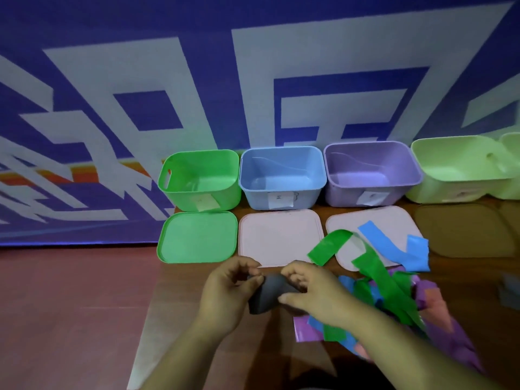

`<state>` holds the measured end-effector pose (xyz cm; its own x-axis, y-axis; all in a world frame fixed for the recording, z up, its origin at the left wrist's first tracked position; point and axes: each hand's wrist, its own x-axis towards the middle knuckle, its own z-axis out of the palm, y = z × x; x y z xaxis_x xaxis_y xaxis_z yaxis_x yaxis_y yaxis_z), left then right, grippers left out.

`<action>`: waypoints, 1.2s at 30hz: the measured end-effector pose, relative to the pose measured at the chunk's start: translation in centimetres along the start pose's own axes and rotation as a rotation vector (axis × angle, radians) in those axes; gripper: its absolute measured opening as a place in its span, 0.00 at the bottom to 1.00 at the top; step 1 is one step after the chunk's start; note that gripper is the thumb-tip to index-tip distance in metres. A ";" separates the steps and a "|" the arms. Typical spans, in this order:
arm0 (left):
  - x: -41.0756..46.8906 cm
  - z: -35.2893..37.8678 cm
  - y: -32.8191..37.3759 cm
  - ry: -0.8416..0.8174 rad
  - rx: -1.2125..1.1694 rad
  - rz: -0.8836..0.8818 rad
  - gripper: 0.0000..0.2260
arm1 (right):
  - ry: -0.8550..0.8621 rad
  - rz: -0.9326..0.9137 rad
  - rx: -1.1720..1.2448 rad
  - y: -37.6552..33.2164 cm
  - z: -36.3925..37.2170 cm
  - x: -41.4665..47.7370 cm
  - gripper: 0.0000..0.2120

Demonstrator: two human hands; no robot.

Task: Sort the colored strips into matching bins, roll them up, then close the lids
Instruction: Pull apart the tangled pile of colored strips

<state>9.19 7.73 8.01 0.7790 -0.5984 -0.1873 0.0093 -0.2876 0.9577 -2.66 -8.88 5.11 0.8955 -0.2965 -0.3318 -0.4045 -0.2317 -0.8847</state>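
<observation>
Both hands hold a dark grey strip (267, 294) near the table's front. My left hand (228, 291) pinches its left end and my right hand (312, 291) grips its right part. A tangled pile of green strips (385, 285), blue strips (394, 249) and purple strips (439, 311) lies to the right, partly over one lid. Behind stand a green bin (199, 178), a blue bin (281, 175) and a purple bin (371, 173), all without lids. A green lid (197, 237) and two pale pink lids (278, 237) (374, 218) lie flat in front of them.
A pale green bin (461, 170) stands at the far right of the row, with another pale green container beside it. The table's left edge runs past the green lid; red-brown floor lies below. A blue and white patterned banner hangs behind.
</observation>
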 end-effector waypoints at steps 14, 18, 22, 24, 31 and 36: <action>3.9 23.2 4.5 -0.415 0.026 -0.002 0.09 | 0.645 0.120 0.268 8.1 -16.7 -13.4 0.20; 3.8 32.9 5.2 -0.547 0.084 0.001 0.10 | 0.709 0.204 0.152 12.7 -23.1 -18.2 0.20; 3.1 43.2 6.3 -0.698 0.175 0.038 0.08 | 0.720 0.285 -0.042 18.4 -29.6 -22.6 0.18; 3.1 48.3 6.5 -0.752 0.205 0.040 0.09 | 0.742 0.312 -0.079 21.1 -32.6 -24.4 0.17; 3.9 61.7 6.5 -0.846 0.354 0.071 0.07 | 0.765 0.428 -0.146 27.7 -41.0 -28.4 0.16; 5.3 64.4 5.3 -0.804 0.548 0.121 0.10 | 0.665 0.500 -0.318 31.2 -43.4 -28.1 0.25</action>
<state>-26.97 -45.11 -2.02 0.0944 -0.9191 -0.3824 -0.4930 -0.3769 0.7841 -48.47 -47.99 1.07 0.3471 -0.8856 -0.3085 -0.8402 -0.1475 -0.5218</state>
